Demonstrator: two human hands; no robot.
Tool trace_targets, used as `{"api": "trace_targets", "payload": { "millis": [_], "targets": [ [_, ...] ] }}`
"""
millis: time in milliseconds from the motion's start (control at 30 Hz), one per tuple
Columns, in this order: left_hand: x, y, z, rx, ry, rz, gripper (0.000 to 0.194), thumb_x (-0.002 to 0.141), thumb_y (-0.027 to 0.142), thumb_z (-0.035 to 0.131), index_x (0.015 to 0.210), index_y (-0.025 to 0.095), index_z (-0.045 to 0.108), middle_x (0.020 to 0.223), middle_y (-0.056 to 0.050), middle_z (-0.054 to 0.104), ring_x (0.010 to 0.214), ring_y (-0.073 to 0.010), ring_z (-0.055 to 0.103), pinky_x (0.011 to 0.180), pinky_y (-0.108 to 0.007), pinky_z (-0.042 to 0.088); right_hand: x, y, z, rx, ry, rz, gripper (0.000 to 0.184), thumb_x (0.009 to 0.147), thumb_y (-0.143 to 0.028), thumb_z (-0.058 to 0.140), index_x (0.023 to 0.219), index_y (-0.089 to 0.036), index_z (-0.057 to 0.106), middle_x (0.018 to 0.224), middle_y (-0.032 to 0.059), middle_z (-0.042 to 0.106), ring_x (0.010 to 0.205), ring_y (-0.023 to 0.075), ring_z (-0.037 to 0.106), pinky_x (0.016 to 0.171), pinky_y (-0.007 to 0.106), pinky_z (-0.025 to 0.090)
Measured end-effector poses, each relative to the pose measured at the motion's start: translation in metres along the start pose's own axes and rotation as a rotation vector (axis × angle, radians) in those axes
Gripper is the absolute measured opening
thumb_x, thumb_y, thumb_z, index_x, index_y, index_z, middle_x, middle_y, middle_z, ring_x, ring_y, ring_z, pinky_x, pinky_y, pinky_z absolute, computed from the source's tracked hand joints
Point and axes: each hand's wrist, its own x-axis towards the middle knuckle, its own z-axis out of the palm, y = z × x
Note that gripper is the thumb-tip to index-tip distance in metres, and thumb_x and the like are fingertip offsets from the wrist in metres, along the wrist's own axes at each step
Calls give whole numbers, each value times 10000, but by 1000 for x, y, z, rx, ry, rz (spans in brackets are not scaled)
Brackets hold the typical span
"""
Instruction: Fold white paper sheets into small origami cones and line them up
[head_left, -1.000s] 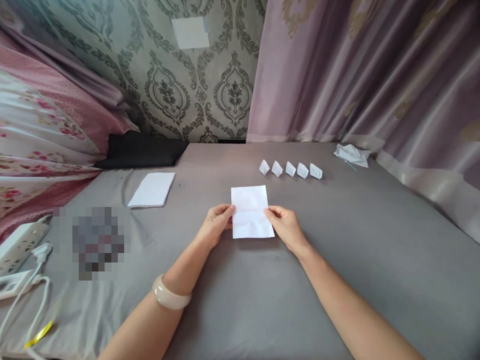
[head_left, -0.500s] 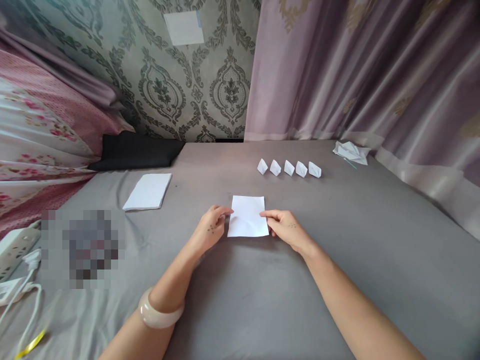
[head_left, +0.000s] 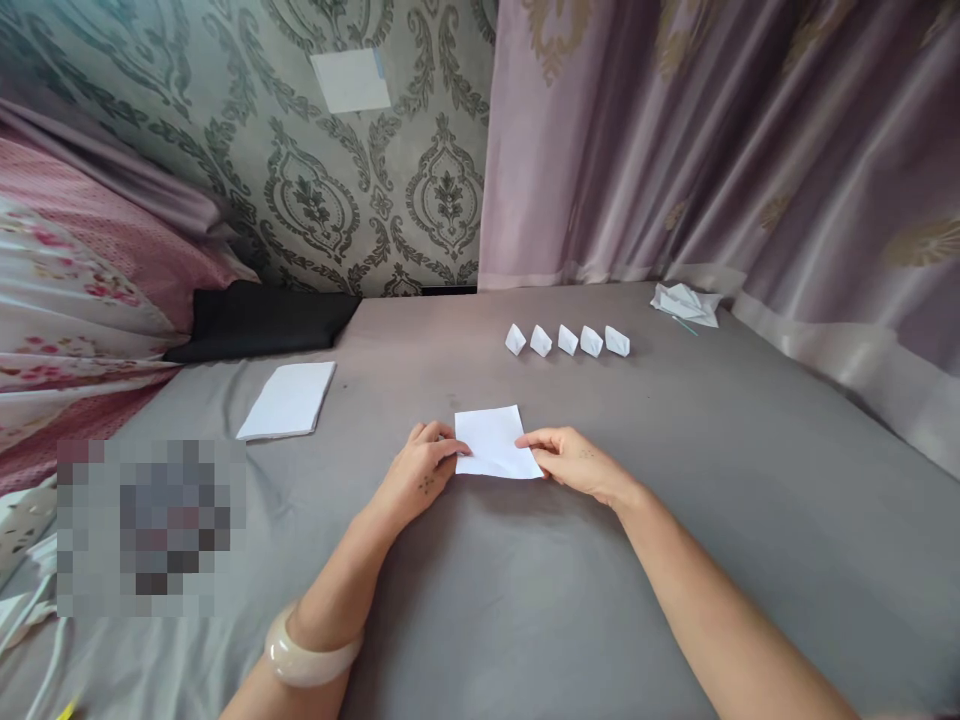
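Between my hands, a white sheet of paper (head_left: 491, 443) is held just over the grey cloth (head_left: 525, 600). My left hand (head_left: 421, 468) pinches its left edge near the lower corner, thumb on top and the other fingers mostly hidden. On the right edge, my right hand (head_left: 574, 462) grips the sheet between thumb and fingers. A pale bangle (head_left: 311, 655) circles my left forearm. Beyond the sheet stands a row of several small folded white paper pieces (head_left: 568, 341).
To the left lies a stack of white paper (head_left: 289, 402), with a folded black cloth (head_left: 266, 322) behind it. Crumpled white paper (head_left: 686, 303) is at the far right by the curtain (head_left: 600, 150). A blurred-out object (head_left: 176, 525) and white power strips (head_left: 26, 520) sit at near left.
The sheet now looks shorter and tilted toward me at its near edge. My left hand has shifted down its left edge, and the right hand grips lower. The view has turned slightly right.
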Motion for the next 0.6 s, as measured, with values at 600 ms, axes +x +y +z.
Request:
{"api": "trace_targets", "payload": {
  "millis": [600],
  "targets": [
    [7, 21, 12, 38, 156, -344, 237, 835, 369, 567, 767, 172, 678, 931, -91, 573, 879, -234, 440, 859, -385, 400, -5, -12, 16, -531, 381, -88, 298, 876, -421, 481, 715, -224, 637, 802, 20, 622, 718, 154, 557, 632, 259, 361]
  ]
}}
